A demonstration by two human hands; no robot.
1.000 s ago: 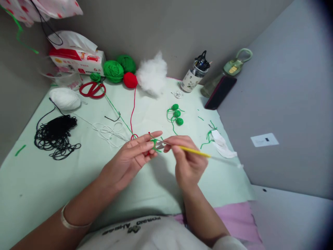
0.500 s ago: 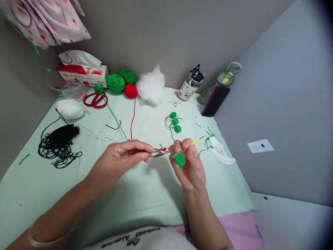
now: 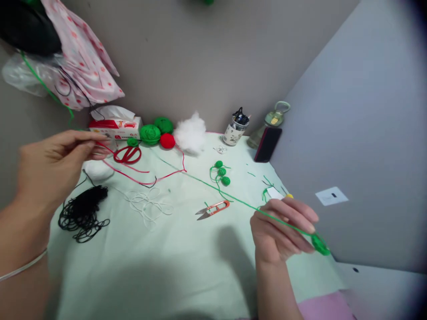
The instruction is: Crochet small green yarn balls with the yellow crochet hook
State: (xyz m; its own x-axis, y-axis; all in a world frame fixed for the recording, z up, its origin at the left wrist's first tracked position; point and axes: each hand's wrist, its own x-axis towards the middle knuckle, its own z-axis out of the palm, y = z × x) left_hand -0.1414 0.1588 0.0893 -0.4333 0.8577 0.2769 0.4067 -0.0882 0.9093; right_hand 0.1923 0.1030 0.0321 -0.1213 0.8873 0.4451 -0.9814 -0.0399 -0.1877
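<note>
My left hand (image 3: 62, 162) is raised at the left, thumb and fingers pinched on a strand of red yarn (image 3: 160, 178). The strand sags across the table and runs up to the red yarn ball (image 3: 167, 141). Off to the right, the fingers of my right hand (image 3: 283, 226) are closed around a small green crochet piece (image 3: 320, 244), which pokes out past the fingertips. A yellow bit of the crochet hook (image 3: 289, 196) shows behind those fingers. From the piece a green yarn strand (image 3: 213, 184) stretches taut toward the small green ball (image 3: 132, 142).
Orange thread snips (image 3: 213, 209) lie mid-table, below several small green crocheted balls (image 3: 222, 171). Red-handled scissors (image 3: 127, 155), black yarn (image 3: 83, 213) and white yarn (image 3: 150, 204) are at left. Along the back stand white stuffing (image 3: 191, 134), a pen jar (image 3: 235, 129) and a phone (image 3: 267, 144).
My hands have moved apart, left hand up and left, right hand rightward and turned over. The left hand now holds red yarn lifted off the table. The snips are uncovered, and the view has tilted up.
</note>
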